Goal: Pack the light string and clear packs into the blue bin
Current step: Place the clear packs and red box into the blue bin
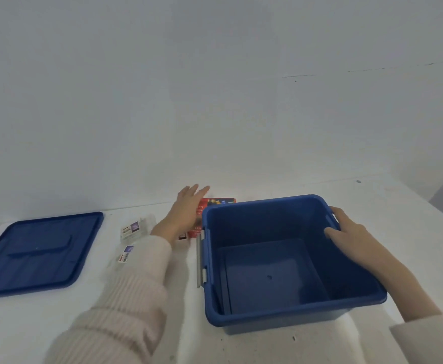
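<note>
Hovering L hand (186,208), fingers straight, holding nothing, over red light-string box (223,200) just behind far-left corner of blue bin (267,321). R hand (349,232) grips bin's right rim. Clear packs (133,229) left of L sleeve; lid (39,253) well left.

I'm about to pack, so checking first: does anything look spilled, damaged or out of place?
Nothing stands out. The blue bin is upright and empty, its lid lies flat on the table, the clear packs and red box look intact. Only a small dark speck marks the bin's floor.

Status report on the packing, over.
Left hand open over red light-string box. Right hand grips blue bin rim. Bin empty, lid off; clear packs on table.
</note>
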Demonstrator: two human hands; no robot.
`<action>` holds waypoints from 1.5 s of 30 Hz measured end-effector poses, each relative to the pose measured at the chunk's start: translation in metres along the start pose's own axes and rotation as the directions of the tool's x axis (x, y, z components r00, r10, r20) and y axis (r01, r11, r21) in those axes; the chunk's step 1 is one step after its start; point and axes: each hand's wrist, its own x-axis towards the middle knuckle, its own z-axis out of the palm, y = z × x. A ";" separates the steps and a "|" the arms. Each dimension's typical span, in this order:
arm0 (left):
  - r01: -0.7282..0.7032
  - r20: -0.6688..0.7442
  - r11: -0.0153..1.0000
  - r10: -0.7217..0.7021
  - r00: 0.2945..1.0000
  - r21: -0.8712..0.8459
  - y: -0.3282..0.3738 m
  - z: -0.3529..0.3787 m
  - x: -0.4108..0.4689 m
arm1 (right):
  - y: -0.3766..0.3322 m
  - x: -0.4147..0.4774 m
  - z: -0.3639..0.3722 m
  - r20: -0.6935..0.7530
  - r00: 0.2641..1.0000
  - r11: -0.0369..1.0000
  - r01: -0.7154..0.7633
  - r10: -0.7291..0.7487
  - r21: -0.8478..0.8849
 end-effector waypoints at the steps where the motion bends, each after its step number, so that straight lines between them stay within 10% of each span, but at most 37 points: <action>1: -0.049 0.079 0.998 0.045 0.996 0.044 0.002 -0.002 0.007 | 0.000 0.001 -0.001 -0.001 1.000 1.000 0.002 -0.002 0.001; 5: -0.136 0.398 0.979 0.066 0.915 0.150 0.003 -0.007 0.024 | -0.001 0.002 -0.002 -0.003 1.000 1.000 -0.011 0.011 0.025; 13: -0.014 0.543 0.994 0.069 0.837 -0.104 -0.018 -0.014 0.033 | -0.001 0.000 -0.001 -0.010 1.000 1.000 0.005 -0.005 0.005; 19: -0.028 0.099 0.998 0.022 0.995 0.061 -0.005 -0.015 0.039 | 0.000 -0.001 0.000 -0.001 1.000 1.000 0.010 -0.010 -0.005; 24: 0.084 -0.309 0.992 -0.110 0.945 -0.095 0.044 -0.074 0.027 | -0.003 0.000 0.001 0.016 1.000 0.999 0.022 -0.021 -0.048; 28: 0.005 0.084 0.892 0.037 0.996 -0.451 0.121 -0.099 -0.019 | -0.002 -0.003 0.001 0.033 0.999 0.999 0.029 -0.028 -0.024; 32: 0.082 0.478 0.924 0.116 0.871 -0.373 0.164 -0.051 -0.046 | -0.001 0.000 -0.002 0.037 0.999 0.999 0.033 -0.034 0.031; 45: 0.200 0.337 0.977 -0.164 0.927 -0.075 0.190 0.060 -0.042 | -0.001 0.004 0.002 0.053 0.998 0.983 0.016 -0.026 0.183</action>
